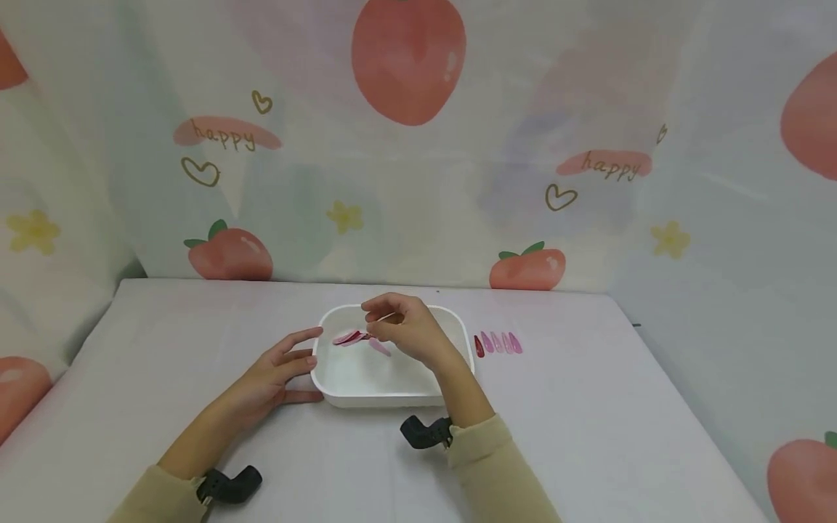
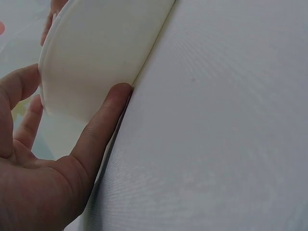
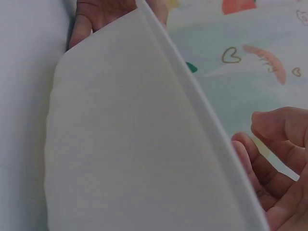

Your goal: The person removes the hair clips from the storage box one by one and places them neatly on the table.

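Note:
A white rectangular tray (image 1: 392,399) with rounded corners stands on the table. Inside, toward its back left, lies a small pile of red and pink teardrop-shaped hair clips (image 1: 349,338), and a light pink clip (image 1: 379,347) lies beside them. My left hand (image 1: 277,374) rests its fingertips against the tray's left side, thumb low on the wall in the left wrist view. Over the tray, my right hand (image 1: 408,330) reaches in near the clips with fingers loosely bent. A gap shows between its thumb (image 3: 269,126) and fingers; I see no clip held there.
Right of the tray, several clips lie in a row: a dark red clip (image 1: 479,346) nearest it, then pink clips (image 1: 502,343). A white cloth covers the table (image 1: 588,421). Behind hangs a fruit-patterned curtain (image 1: 418,189). Black wrist cameras (image 1: 230,485) sit at both cuffs.

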`<state>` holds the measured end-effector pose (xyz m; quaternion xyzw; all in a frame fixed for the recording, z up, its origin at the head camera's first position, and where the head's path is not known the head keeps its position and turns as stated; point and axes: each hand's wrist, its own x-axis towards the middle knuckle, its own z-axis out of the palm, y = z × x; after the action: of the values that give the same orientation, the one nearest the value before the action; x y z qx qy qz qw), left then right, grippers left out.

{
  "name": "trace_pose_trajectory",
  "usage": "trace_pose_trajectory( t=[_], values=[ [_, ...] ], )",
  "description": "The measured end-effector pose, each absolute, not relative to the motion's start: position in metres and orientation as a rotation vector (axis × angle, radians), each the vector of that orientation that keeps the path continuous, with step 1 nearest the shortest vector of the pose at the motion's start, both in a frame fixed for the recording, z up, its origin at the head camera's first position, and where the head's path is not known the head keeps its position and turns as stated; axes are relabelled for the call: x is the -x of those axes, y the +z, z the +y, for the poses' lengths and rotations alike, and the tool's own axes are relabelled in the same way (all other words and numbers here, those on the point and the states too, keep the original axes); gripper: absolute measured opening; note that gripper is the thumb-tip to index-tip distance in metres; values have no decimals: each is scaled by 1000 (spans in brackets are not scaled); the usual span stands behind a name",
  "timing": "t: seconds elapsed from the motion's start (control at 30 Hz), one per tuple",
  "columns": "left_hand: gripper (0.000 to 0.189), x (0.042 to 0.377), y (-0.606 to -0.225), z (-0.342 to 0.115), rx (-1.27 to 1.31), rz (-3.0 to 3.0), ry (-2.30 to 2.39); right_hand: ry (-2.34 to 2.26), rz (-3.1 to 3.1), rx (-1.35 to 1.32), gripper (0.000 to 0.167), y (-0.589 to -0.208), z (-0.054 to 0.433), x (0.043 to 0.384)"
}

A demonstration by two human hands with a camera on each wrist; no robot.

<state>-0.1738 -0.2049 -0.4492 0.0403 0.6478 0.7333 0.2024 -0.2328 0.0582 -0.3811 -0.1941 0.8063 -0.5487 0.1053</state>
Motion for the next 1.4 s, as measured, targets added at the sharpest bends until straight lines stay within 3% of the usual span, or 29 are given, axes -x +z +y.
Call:
trace_pose_trajectory(
  t=[0.6,1.4],
  values=[
    [61,175,-450,-204,-138,1811,2046,-1121,2681,656,29,-414,50,240],
    [60,174,-451,-204,-139,1823,2045,-865,2735,619,36,-417,47,233]
  ],
)
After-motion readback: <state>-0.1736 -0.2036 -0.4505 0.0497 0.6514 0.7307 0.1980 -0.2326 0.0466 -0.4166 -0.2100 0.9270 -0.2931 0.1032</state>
